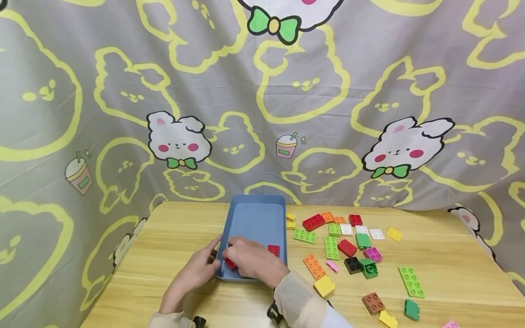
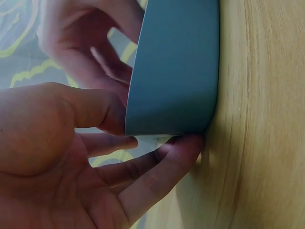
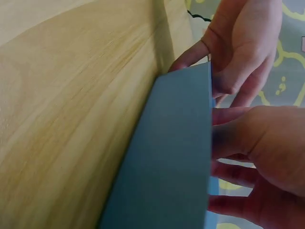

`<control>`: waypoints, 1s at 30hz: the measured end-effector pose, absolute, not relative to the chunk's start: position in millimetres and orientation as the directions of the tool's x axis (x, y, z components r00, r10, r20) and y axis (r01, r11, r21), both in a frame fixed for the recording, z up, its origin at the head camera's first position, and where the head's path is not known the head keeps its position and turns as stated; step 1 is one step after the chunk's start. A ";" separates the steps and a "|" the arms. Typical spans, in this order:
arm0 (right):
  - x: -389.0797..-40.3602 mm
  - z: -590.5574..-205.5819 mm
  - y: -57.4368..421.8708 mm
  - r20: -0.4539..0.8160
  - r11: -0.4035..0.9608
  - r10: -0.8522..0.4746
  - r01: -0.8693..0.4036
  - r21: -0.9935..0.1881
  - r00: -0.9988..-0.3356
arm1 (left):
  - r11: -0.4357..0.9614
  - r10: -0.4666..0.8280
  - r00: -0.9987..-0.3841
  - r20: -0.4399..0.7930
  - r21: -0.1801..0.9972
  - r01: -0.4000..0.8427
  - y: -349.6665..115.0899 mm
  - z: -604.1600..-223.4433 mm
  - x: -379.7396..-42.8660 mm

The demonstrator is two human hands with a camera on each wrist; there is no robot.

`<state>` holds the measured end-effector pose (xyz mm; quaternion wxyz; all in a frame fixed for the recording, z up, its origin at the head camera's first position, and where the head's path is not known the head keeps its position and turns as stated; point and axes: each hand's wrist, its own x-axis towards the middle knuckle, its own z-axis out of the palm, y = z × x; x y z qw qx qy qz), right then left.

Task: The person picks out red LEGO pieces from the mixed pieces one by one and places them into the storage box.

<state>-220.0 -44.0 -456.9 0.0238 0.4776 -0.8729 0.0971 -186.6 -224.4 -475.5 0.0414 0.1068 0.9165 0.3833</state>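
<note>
A blue rectangular tray (image 1: 262, 218) lies on the wooden table. At its near left corner my left hand (image 1: 199, 269) grips the wall; in the left wrist view the thumb is at the rim and the fingers lie against the outside. My right hand (image 1: 256, 259) reaches into the near end of the tray, its fingers on a red brick (image 1: 230, 263) close to the left wall. Another red brick (image 1: 273, 249) lies in the tray beside the right hand. In the right wrist view the tray wall (image 3: 167, 143) hides the right fingertips and the brick.
Many loose bricks lie right of the tray, among them a lime brick (image 1: 411, 281), a yellow brick (image 1: 324, 286), an orange brick (image 1: 314, 267) and a brown brick (image 1: 373, 303). Two yellow bricks (image 1: 290, 221) sit against the tray's right side. A patterned curtain (image 1: 229, 100) hangs behind the table.
</note>
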 end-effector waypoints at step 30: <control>-196.2 -412.0 83.9 0.198 0.710 -0.562 -0.592 -0.381 -0.803 | 0.702 0.179 -0.984 -0.021 0.703 0.112 -220.9 -475.0 -184.1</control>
